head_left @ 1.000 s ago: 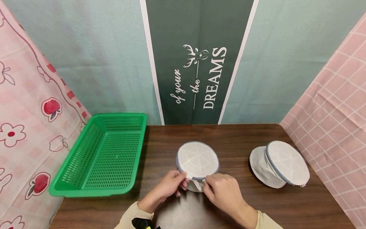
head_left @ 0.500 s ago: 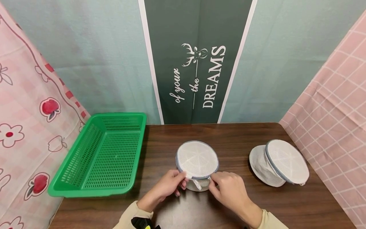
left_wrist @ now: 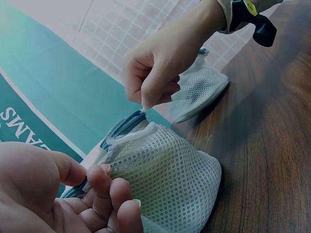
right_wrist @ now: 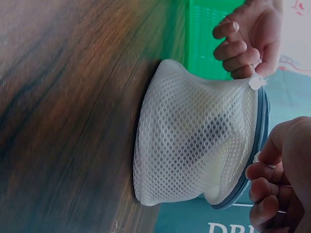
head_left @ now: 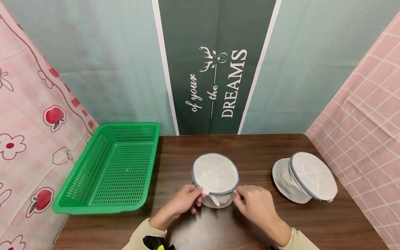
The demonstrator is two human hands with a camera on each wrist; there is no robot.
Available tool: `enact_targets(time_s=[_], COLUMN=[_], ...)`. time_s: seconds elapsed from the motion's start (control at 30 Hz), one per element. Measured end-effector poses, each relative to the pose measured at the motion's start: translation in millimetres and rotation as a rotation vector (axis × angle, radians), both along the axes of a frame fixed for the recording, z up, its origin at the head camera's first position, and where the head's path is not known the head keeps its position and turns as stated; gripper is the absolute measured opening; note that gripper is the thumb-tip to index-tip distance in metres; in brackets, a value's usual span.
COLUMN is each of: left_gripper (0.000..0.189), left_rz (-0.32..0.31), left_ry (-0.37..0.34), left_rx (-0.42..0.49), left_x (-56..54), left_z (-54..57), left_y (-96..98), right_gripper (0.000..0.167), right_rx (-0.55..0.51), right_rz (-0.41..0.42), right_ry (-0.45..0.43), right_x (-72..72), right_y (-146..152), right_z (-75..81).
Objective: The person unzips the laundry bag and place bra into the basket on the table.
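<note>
A round white mesh laundry bag with a blue-grey zipper round its top stands upright on the table. At the front left of its rim, my left hand pinches the edge by a white tab. My right hand pinches the zipper pull at the front right of the rim. A white strip hangs from the rim between the hands. In the right wrist view, a dark patch and a yellowish tint show through the mesh of the laundry bag; what causes them I cannot tell.
A second mesh laundry bag, its lid tilted to the right, stands at the table's right side. On the left lies a green plastic basket with slotted walls. Curtains hang behind and on both sides of the wooden table.
My right hand has slid to the right along the front of the rim with the zipper pull. My left hand keeps its pinch at the same spot.
</note>
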State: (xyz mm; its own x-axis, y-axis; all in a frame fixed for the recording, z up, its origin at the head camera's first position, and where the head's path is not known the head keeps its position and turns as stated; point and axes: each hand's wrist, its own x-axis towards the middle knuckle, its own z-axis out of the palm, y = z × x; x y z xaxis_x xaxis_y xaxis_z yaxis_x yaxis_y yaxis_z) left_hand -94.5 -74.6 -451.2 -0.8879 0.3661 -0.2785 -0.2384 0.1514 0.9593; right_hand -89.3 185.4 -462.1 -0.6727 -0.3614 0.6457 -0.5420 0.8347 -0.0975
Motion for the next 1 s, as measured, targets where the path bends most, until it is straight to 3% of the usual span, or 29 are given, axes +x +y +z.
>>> enact_targets(time_s=[1.0], left_gripper=[0.035], left_rz=[0.002], left_ry=[-0.011], left_rx=[0.005], left_x=[-1.0], left_z=[-0.4], left_y=[-5.4], right_gripper=[0.03], right_rx=[0.011], right_rz=[-0.092], right_ry=[-0.012], right_x=[-12.4], right_y=[17], right_z=[1.4])
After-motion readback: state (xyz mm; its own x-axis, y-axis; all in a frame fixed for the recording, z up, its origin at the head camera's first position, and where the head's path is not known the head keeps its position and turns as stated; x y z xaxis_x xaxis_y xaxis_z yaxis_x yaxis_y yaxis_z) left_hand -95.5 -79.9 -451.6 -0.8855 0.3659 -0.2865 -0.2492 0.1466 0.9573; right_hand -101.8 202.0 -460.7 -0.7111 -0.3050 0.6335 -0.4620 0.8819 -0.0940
